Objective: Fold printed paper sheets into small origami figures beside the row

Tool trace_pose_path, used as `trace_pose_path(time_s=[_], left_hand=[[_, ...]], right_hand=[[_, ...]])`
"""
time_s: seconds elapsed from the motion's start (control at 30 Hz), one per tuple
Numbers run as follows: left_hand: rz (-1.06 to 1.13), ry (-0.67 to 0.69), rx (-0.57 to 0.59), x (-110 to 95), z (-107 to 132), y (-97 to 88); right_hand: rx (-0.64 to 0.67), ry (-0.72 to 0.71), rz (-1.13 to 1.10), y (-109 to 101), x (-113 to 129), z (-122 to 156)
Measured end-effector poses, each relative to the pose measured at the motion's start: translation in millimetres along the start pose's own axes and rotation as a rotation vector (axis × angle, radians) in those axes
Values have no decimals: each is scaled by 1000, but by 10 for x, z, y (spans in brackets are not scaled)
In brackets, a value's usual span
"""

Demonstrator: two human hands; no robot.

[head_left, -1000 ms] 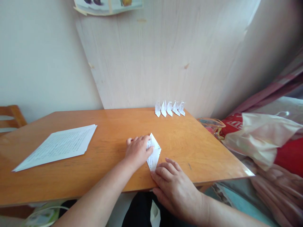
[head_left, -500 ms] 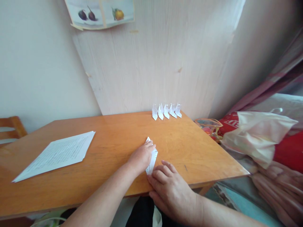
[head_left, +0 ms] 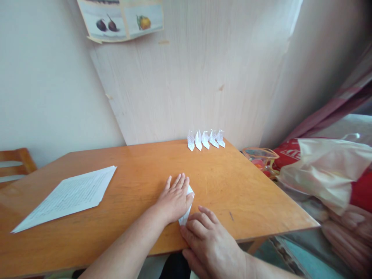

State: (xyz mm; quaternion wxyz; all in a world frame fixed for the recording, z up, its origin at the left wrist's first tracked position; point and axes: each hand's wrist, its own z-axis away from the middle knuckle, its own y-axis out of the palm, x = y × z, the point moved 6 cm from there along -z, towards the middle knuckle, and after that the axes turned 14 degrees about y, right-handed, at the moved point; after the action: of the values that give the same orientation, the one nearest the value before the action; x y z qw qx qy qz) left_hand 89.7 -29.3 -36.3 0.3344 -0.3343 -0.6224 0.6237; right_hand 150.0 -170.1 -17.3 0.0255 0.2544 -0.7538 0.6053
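A small folded white paper piece (head_left: 187, 211) lies on the orange wooden table (head_left: 139, 182) near its front edge. My left hand (head_left: 174, 197) lies flat on top of it, fingers stretched out and together, covering most of it. My right hand (head_left: 210, 242) rests just below, its curled fingertips touching the paper's lower tip. Only a narrow sliver of paper shows between the two hands. At the table's far edge stands a row of several finished folded paper figures (head_left: 205, 139) against the wall board.
A stack of printed sheets (head_left: 68, 195) lies at the table's left. A pale wooden board (head_left: 188, 77) leans behind the table. Right of the table are a glass bowl (head_left: 260, 159), a plastic bag (head_left: 322, 170) and bedding. A wooden chair (head_left: 16, 162) stands far left.
My left hand has flattened over the paper, folding its right flap inward, so the diamond shape has become a narrow sliver. The view has tilted upward slightly.
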Motion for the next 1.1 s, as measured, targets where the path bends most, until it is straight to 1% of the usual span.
trace_pose_path(time_s=[0.17,0.3,0.53,0.77,1.1], left_hand=[[22,-2,-21,31,-6,39],[53,0,-63,22,1,30],[94,-4,-72,-4,-1,-18],[187,-28,-13,42,-15,-32],[131,-37,-79,53,-46,16]], right_hand=[[-38,-29,-1,63,-32,-1],[-83,-30,12,54,-24,4],[-59,-12,35,-16,18,17],[3,22,24,-34,36,12],[-39,25,43,-29,35,29]])
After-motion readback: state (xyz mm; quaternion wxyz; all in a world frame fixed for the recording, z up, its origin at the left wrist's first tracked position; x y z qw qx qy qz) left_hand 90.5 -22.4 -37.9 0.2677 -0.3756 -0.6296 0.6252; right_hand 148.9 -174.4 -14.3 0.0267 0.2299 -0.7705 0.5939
